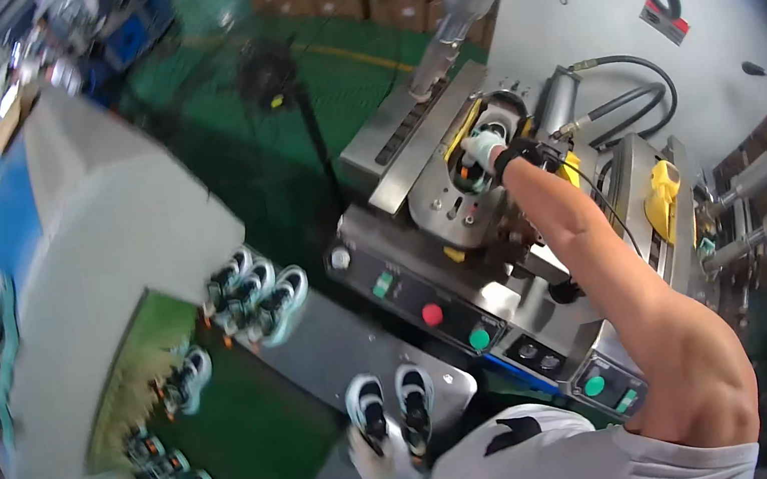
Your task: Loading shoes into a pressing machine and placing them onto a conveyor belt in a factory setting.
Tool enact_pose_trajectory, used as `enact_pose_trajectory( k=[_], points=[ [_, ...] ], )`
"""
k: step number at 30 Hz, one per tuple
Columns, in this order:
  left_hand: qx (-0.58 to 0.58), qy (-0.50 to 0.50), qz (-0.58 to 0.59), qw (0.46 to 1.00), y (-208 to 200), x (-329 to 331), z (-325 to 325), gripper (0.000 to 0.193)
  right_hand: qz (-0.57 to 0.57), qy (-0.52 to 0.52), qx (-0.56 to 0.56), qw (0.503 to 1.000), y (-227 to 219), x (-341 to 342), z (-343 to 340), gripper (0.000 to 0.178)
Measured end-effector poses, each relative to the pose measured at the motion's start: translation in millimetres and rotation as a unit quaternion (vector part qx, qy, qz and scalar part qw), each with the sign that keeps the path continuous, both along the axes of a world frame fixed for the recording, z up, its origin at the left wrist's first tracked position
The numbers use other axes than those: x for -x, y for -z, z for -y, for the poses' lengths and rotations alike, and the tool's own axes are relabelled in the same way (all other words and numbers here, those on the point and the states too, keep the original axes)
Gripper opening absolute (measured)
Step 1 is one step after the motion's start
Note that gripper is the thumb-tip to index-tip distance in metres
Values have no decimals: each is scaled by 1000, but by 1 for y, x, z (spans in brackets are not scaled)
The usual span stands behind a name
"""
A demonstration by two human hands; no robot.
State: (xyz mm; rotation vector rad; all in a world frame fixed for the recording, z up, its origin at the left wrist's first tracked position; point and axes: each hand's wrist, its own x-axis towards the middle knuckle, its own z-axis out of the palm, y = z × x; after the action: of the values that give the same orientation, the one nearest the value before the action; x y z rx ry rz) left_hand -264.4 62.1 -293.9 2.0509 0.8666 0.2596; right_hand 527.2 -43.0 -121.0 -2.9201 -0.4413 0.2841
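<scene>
My left hand [380, 461], in a white glove, closes round the heel of a black and white sneaker [366, 403] at the end of the grey bench. Beside that shoe, to its right, stands a matching sneaker [415, 399] that the hand does not hold. Stretched far forward, my right hand [483, 148] is also gloved and reaches into the metal cavity of a machine [445, 214]. Its fingers seem closed on another sneaker [494, 127] seated there, though the glove hides part of the grip.
Several sneakers [256, 296] stand in a row on the bench [324, 336], and more lie on a green conveyor belt [255, 444] under a pale hood [115, 244]. Red and green buttons line the control panel [432, 315]. A yellow clamp part [662, 193] and black hoses [634, 96] sit at right.
</scene>
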Motion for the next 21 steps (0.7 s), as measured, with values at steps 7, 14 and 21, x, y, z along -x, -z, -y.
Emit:
enact_pose_trajectory(
  k=[7,14,21],
  points=[
    [57,-78,10,995,-3,43,-29,71,-72,-164,-508,842,-81,391,-40,89],
    [151,-115,101,977,42,53,-16,70,140,-345,19,928,127,536,83,95],
    [21,-67,-17,997,26,53,-25,88,-102,-148,-105,978,206,684,56,102]
  ],
)
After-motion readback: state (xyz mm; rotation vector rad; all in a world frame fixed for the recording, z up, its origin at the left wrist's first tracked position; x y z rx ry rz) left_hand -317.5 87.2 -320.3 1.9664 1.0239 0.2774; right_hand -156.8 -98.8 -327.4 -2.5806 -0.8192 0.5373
